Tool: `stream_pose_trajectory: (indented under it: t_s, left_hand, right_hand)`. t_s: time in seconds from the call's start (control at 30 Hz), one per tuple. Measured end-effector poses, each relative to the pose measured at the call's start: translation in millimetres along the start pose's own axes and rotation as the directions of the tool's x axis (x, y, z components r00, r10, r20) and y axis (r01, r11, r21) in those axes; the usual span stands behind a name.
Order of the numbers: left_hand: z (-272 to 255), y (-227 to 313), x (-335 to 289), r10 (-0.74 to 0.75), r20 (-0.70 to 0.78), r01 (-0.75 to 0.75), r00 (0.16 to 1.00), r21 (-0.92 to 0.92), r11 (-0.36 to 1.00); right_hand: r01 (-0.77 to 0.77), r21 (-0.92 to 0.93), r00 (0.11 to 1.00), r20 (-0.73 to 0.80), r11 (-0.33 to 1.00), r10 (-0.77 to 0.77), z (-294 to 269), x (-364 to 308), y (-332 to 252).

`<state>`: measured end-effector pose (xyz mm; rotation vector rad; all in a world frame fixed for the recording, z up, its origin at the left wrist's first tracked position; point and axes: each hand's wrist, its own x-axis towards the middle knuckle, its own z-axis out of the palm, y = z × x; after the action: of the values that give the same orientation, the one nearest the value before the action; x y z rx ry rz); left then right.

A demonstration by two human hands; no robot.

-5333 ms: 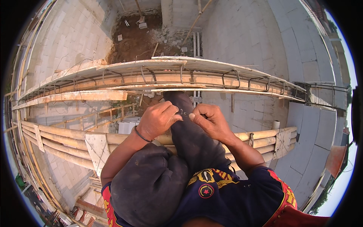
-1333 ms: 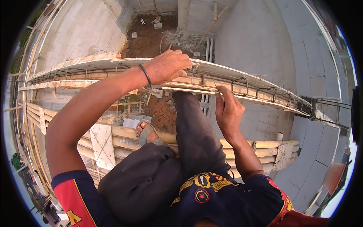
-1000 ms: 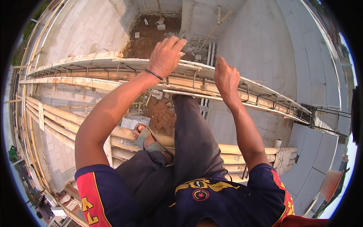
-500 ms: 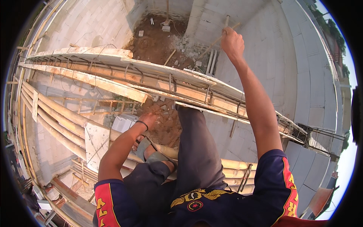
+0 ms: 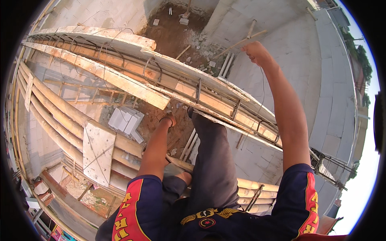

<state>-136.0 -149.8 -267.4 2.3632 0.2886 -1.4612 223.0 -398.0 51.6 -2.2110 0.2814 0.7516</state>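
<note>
Wire point(image 5: 263, 86): thin, likely light and springy; best held near its end. Your right hand point(image 5: 255, 53): fist, seemingly around it. Your left hand point(image 5: 170, 117): grip unclear.

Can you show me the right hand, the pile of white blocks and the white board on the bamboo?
Right hand point(image 5: 257, 53), head view: middle of the fist.
Pile of white blocks point(image 5: 124, 120), head view: its middle.
White board point(image 5: 100, 148), head view: its flat face.

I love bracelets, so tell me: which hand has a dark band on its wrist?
The left hand, lower in the picture: a dark band goes around its wrist. The right hand, higher up, shows none.
</note>
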Motion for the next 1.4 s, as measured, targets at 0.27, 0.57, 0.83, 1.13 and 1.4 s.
stream_pose_trajectory:
  t_s: [0.27, 0.57, 0.83, 1.13, 1.4]
  left_hand:
    - [23.7, 16.1, 85.2, -0.214, 0.044, 0.208, 0.976, -0.482, 0.851]
    - [35.9, 28.6, 92.4, -0.078, 0.01, 0.072, 0.997, -0.517, 0.853]
    - [32.9, 31.3, 90.7, -0.032, -0.015, 0.02, 0.999, -0.505, 0.863]
    - [28.3, 27.3, 88.7, -0.008, -0.051, -0.018, 0.999, -0.48, 0.877]
    - [28.7, 36.1, 94.0, 0.032, -0.091, -0.07, 0.995, -0.454, 0.888]
  right_hand:
    - [-0.377, -0.114, 0.892, 0.223, 0.919, 0.394, -27.3, -25.8, -22.4]
    - [-0.476, -0.026, 0.793, 0.42, 0.879, 0.442, -44.6, -41.7, 4.5]
    - [-0.208, -0.341, 0.767, 0.525, 0.917, 0.369, -31.9, -61.7, 18.3]
    - [-0.097, -0.268, 0.902, 0.383, 0.959, 0.198, -31.1, -89.4, 5.7]
    - [-0.165, -0.412, 0.886, 0.336, 0.896, 0.318, -59.1, -92.7, -7.2]
